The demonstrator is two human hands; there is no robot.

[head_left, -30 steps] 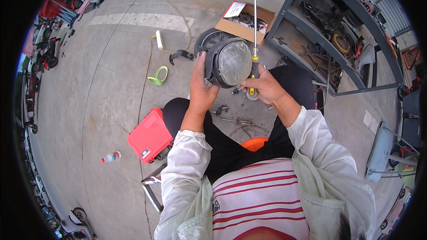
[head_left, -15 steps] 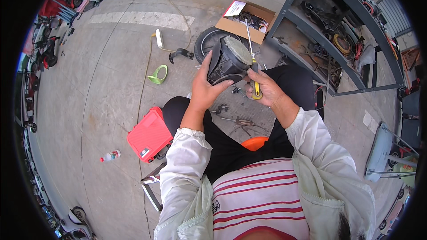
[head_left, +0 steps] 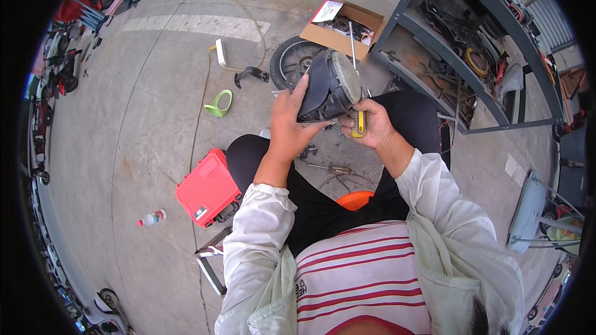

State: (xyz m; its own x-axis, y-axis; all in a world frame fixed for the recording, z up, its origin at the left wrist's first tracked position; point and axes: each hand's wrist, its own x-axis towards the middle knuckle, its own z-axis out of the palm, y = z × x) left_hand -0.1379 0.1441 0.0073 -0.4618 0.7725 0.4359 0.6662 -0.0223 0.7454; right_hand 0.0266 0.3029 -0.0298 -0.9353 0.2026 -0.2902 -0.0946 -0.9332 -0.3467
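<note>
My left hand (head_left: 288,127) grips a black headlight housing (head_left: 320,96), holding it up above the floor between my knees. Its round, dusty lens (head_left: 346,77) faces right and away from me. In my right hand (head_left: 377,123) is a screwdriver, my fingers wrapped round its yellow-and-grey handle (head_left: 360,125). The screwdriver's long shank (head_left: 352,43) points away from me, past the lens side of the housing. My right fingers are close beside the housing's near right edge; whether they touch it I cannot tell.
Beyond the housing lie a wheel (head_left: 287,65) and a cardboard box (head_left: 323,37) of parts. A metal shelf (head_left: 484,125) stands at right. Leftward are a green ring-shaped part (head_left: 214,110), a white power strip (head_left: 221,54), a red case (head_left: 205,189) and a bottle (head_left: 153,218). Loose tools lie between my legs.
The headlight housing has turned and shifted slightly right, its lens now facing more sideways. My left hand has turned with it. The screwdriver's far end has swung a little right.
</note>
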